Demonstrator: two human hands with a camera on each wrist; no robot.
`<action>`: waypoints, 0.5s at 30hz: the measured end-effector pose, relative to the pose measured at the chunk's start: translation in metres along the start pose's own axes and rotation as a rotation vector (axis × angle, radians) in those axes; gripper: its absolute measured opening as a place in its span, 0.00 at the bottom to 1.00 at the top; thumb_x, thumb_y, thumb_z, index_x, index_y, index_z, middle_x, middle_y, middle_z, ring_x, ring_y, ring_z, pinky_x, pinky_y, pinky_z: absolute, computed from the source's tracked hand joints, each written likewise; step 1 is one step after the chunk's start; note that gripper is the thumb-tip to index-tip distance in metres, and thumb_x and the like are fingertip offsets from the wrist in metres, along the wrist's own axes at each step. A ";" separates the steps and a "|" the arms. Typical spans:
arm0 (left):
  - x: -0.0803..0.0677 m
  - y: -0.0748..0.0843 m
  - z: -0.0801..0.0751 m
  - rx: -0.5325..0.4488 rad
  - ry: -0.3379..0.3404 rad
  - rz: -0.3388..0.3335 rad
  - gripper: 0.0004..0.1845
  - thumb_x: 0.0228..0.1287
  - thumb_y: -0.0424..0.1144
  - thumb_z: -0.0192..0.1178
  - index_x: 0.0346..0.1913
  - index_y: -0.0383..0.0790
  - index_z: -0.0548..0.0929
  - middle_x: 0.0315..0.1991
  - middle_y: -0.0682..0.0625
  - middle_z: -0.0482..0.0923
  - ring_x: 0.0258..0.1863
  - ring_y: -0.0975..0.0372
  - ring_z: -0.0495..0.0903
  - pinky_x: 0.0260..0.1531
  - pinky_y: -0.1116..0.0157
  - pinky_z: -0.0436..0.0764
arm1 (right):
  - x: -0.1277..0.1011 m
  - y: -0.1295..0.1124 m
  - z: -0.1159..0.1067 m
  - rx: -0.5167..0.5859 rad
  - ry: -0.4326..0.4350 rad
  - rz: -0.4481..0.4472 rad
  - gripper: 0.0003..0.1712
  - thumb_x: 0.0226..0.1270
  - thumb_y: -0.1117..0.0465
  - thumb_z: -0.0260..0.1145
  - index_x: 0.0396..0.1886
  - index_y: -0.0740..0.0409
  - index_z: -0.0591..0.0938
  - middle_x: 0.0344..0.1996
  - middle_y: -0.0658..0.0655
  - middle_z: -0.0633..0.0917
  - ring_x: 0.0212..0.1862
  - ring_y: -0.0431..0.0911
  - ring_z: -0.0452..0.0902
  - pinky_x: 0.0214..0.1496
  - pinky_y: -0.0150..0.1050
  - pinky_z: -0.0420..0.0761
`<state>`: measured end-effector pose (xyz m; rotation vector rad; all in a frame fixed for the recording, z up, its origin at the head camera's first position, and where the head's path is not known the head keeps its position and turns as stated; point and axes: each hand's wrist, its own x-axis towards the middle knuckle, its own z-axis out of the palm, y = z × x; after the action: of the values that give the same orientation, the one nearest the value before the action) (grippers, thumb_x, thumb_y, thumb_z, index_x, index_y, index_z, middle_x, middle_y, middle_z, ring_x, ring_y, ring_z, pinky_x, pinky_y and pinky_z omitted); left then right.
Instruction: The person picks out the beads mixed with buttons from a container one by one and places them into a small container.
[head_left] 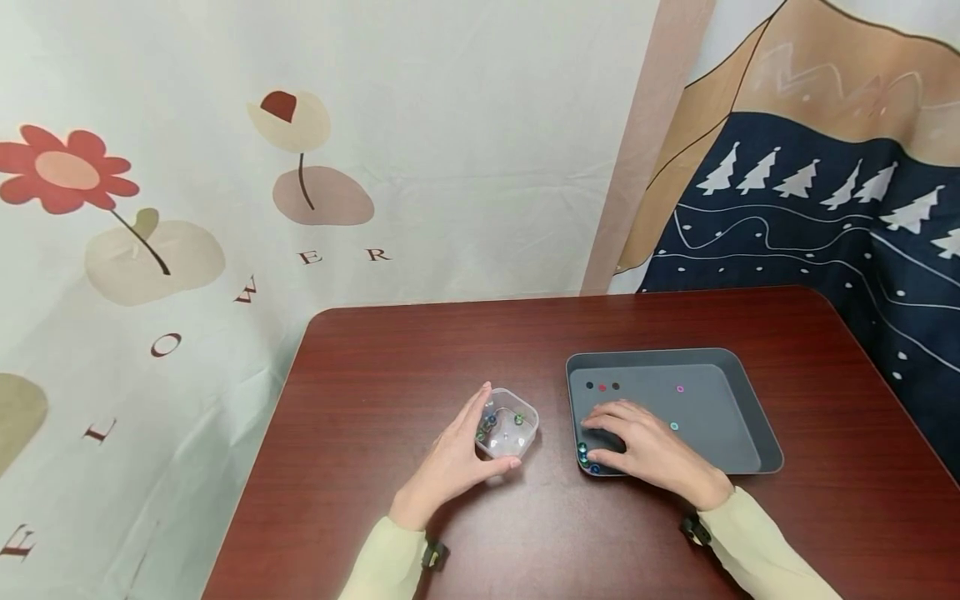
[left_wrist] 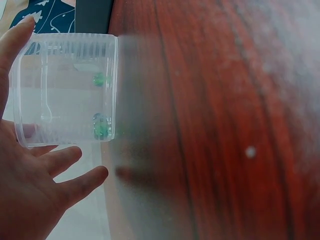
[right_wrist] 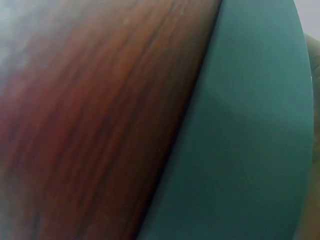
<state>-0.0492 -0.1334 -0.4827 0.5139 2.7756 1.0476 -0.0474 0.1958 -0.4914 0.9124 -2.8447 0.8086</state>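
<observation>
Blue-green marbles (head_left: 582, 452) lie in the grey tray's (head_left: 712, 408) near-left corner, just beside the right hand's (head_left: 648, 437) thumb, its fingertips parted from it; the left hand (head_left: 450, 467) clasps a clear plastic container (head_left: 517, 442) holding green marbles (left_wrist: 99, 79).

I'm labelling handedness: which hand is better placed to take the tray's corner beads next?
Probably the right hand: its thumb is beside those beads, over the gray tray, while the left hand holds the clear container.
</observation>
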 end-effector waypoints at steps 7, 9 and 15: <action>0.000 0.000 0.001 -0.010 -0.001 0.002 0.61 0.54 0.64 0.75 0.85 0.51 0.51 0.83 0.56 0.52 0.76 0.53 0.65 0.68 0.42 0.69 | 0.005 -0.001 0.002 -0.027 -0.063 -0.008 0.23 0.61 0.51 0.79 0.53 0.56 0.88 0.53 0.51 0.84 0.57 0.50 0.79 0.60 0.52 0.80; 0.000 0.000 0.001 -0.013 -0.001 0.003 0.61 0.54 0.63 0.76 0.85 0.51 0.51 0.83 0.56 0.52 0.76 0.53 0.65 0.68 0.42 0.69 | 0.006 -0.001 0.003 -0.029 -0.079 -0.009 0.22 0.62 0.52 0.79 0.52 0.57 0.88 0.52 0.50 0.84 0.56 0.49 0.79 0.58 0.51 0.81; -0.002 0.000 0.000 -0.019 -0.007 -0.004 0.62 0.54 0.66 0.74 0.85 0.52 0.50 0.83 0.56 0.52 0.76 0.54 0.65 0.69 0.43 0.70 | 0.007 -0.003 0.004 -0.029 -0.097 -0.015 0.20 0.62 0.54 0.79 0.51 0.57 0.89 0.50 0.50 0.84 0.53 0.47 0.80 0.56 0.50 0.82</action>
<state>-0.0477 -0.1343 -0.4827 0.5078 2.7568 1.0686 -0.0511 0.1881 -0.4921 0.9945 -2.9202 0.7387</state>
